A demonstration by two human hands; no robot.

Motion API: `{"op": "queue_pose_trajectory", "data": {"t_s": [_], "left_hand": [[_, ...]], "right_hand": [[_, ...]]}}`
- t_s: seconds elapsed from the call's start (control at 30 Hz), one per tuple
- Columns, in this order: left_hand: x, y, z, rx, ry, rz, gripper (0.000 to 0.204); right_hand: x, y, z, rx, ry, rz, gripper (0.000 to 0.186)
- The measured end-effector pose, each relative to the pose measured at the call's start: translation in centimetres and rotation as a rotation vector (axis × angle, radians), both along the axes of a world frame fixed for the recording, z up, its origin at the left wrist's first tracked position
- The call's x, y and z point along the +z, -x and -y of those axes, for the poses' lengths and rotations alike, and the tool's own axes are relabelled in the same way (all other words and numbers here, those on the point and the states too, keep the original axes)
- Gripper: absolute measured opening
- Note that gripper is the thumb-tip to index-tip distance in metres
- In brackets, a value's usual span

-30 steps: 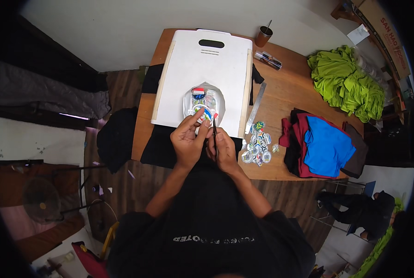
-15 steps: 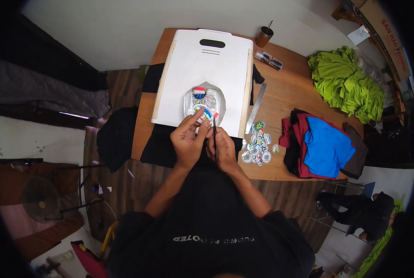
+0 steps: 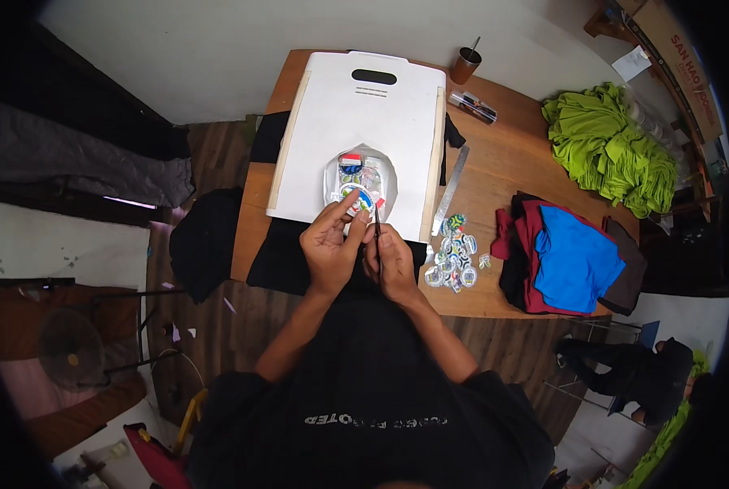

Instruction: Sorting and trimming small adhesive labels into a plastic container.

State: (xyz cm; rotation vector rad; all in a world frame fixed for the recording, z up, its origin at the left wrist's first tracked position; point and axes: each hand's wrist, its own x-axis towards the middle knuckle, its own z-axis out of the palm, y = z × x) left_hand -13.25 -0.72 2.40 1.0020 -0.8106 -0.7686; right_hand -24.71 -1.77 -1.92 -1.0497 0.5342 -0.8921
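My left hand (image 3: 332,244) pinches a round, colourful printed cutout (image 3: 356,198) between thumb and fingers. Close beside it, my right hand (image 3: 393,261) grips a thin dark pointed tool (image 3: 377,220), its tip reaching the cutout's right edge; its exact kind is too small to tell. A small red piece (image 3: 380,203) shows at that tip. Both hands are over a white angular dish (image 3: 328,181) holding more printed pieces, one red, white and blue (image 3: 350,165). The dish sits at the near end of a white board (image 3: 364,122) with a slotted handle.
Right of the board lie a metal ruler (image 3: 451,189) and a heap of printed cutouts (image 3: 455,259). Folded shirts (image 3: 576,257) and bunched lime-green cloth (image 3: 609,151) occupy the table's right. A brown cup (image 3: 465,65) and a clear case (image 3: 473,107) stand behind. Another person (image 3: 658,379) is at lower right.
Both hands hold nearly the same pose over the dish, with only a slight shift at the cutout and the tool's tip.
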Motion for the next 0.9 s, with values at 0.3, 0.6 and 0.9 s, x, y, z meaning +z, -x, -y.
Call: {"op": "queue_pose_trajectory", "data": {"t_s": [0.3, 0.6, 0.9], "left_hand": [[-0.18, -0.11, 0.07, -0.004, 0.000, 0.023, 0.037], [-0.30, -0.21, 0.04, -0.002, -0.002, 0.035, 0.037], [-0.49, -0.27, 0.05, -0.004, 0.002, 0.034, 0.036]], "right_hand": [[-0.17, 0.03, 0.05, 0.014, -0.020, -0.012, 0.037], [-0.40, 0.02, 0.03, 0.013, -0.029, -0.024, 0.035], [-0.62, 0.05, 0.10, 0.010, -0.019, -0.035, 0.035]]}}
